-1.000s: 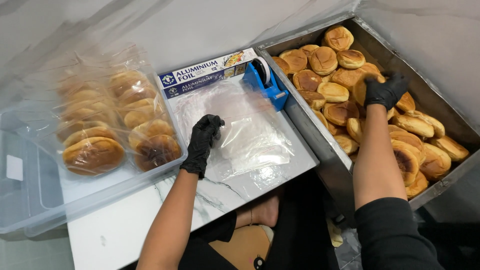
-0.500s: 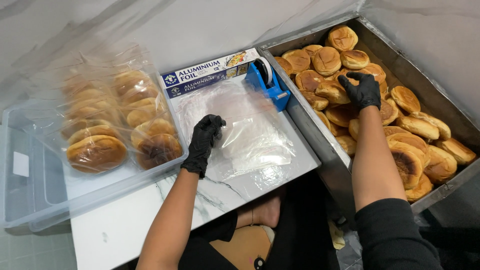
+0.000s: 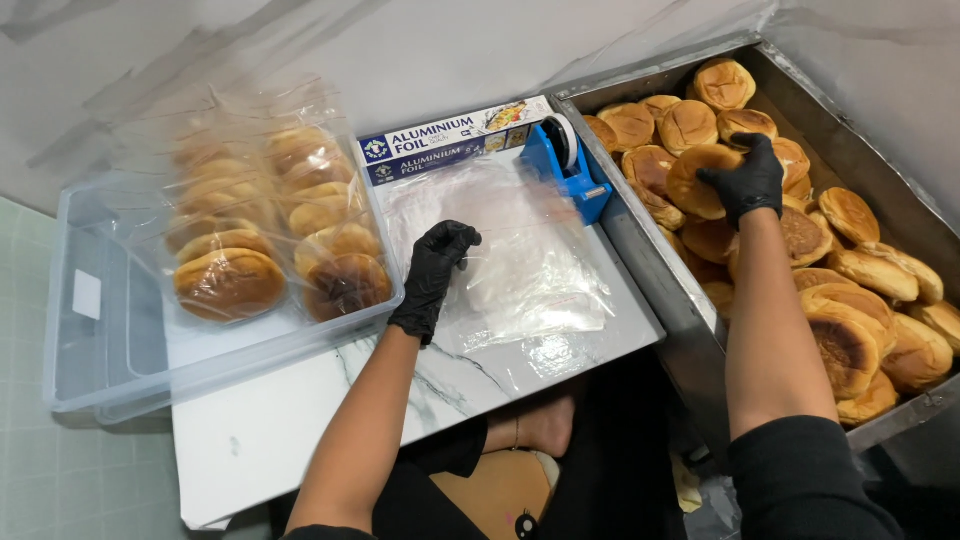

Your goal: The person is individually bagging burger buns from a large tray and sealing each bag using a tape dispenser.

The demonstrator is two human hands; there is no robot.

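Both of my hands wear black gloves. My right hand (image 3: 745, 180) is closed around a golden bun (image 3: 697, 178), lifted slightly above the other buns in the metal tray (image 3: 650, 265) on the right. My left hand (image 3: 436, 270) rests with its fingers curled on the left edge of a stack of clear plastic bags (image 3: 525, 255) lying flat on the white marble board (image 3: 300, 440).
A clear plastic bin (image 3: 95, 370) on the left holds two rows of bagged buns (image 3: 275, 225). A long foil box (image 3: 450, 140) lies behind the bags, with a blue tape dispenser (image 3: 565, 165) beside it. My bare foot (image 3: 545, 425) shows below the board.
My right hand has moved left across the tray and picked up a bun, raising it. My left hand has stayed on the bags.
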